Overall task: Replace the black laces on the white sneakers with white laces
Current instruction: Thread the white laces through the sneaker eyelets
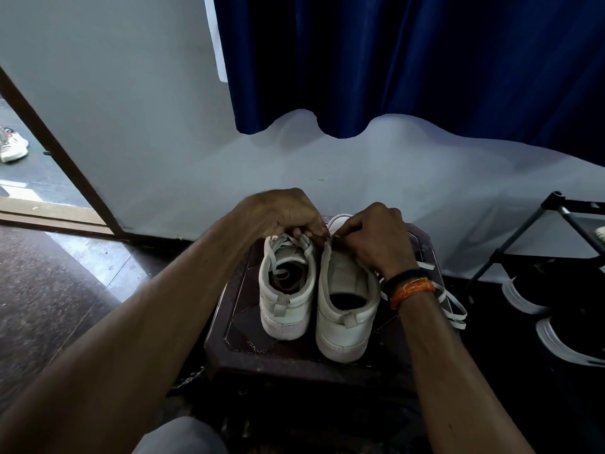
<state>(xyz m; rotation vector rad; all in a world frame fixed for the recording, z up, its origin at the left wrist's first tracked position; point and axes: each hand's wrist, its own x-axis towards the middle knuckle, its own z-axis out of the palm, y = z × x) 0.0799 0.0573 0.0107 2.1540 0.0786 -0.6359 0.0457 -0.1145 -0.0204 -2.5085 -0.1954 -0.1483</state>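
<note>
2 white sneakers sit heels-near on the dark stool [235, 339]. Left hand [281, 213] pinches the left sneaker [286, 290] lace up by the tongue; right hand [376, 237] curls its fingers on the right sneaker [343, 309], its white lace [453, 308] trailing off to the right. The flat lace looks limp and light: best pinched near its stiff tip.

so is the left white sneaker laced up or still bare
Laced: the left white sneaker has white lace crossing its tongue, loose ends tucked inside. The left hand pinches the lace at its front.
</note>
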